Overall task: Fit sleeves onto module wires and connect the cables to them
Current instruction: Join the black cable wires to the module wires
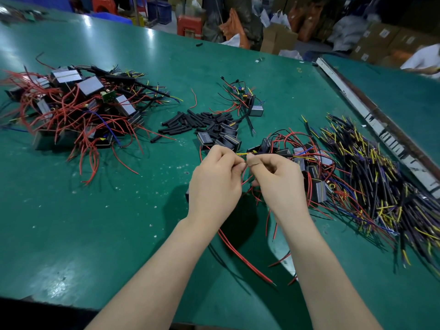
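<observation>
Both forearms reached up from the bottom edge, and my left hand (215, 177) and right hand (277, 178) met over the green table (100, 210). Each had its fingers curled, thumb and forefinger pinching a thin yellow wire (243, 154) that ran between the two fingertips, with a short black sleeve (254, 152) on it just past the right thumb. Red wires (240, 248) hung down from under my hands and trailed toward me across the table; what they were joined to I could not tell.

Just beyond my knuckles lay a cluster of small black modules (223, 136), and behind those a loose heap of black sleeves (190, 121). More modules with red leads (314, 163) sat close to the right of my right hand. Further right spread a big pile of black cables with yellow and blue ends (371, 177). Well apart, at the far left, sat a tangled heap of modules and red wires (71, 106). One module with its cable (256, 110) lay alone beyond the sleeves.
</observation>
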`<state>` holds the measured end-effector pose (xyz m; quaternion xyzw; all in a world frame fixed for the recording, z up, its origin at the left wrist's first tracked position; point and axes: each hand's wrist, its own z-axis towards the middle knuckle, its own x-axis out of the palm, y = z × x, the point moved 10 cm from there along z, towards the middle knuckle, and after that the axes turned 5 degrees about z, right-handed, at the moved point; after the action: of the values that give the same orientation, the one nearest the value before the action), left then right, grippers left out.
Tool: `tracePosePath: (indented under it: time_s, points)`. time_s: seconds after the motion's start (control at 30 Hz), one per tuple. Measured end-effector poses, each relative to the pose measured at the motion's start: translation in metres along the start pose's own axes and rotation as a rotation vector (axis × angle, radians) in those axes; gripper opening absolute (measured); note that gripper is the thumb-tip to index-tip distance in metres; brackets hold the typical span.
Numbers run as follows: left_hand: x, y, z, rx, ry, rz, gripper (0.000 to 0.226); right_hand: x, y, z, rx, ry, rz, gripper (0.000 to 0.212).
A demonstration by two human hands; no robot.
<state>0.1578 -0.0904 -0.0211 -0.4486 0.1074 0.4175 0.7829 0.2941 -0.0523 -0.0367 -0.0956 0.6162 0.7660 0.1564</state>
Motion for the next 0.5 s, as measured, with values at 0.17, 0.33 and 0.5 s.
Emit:
tracePosePath:
  time_s: [0.17, 0.33, 0.5]
  points:
    - [0.001, 0.004, 0.001, -0.048, 0.010, -0.032, 0.008, 0.008, -0.001, -0.003, 0.058, 0.043, 0.151, 0.021]
    - [0.006, 0.018, 0.002, -0.184, 0.064, -0.125, 0.010, 0.027, -0.015, -0.007, 0.269, 0.151, 0.444, 0.023]
    - [0.008, 0.019, 0.003, -0.212, 0.086, -0.153, 0.010, 0.033, -0.022, -0.008, 0.306, 0.208, 0.450, 0.030]
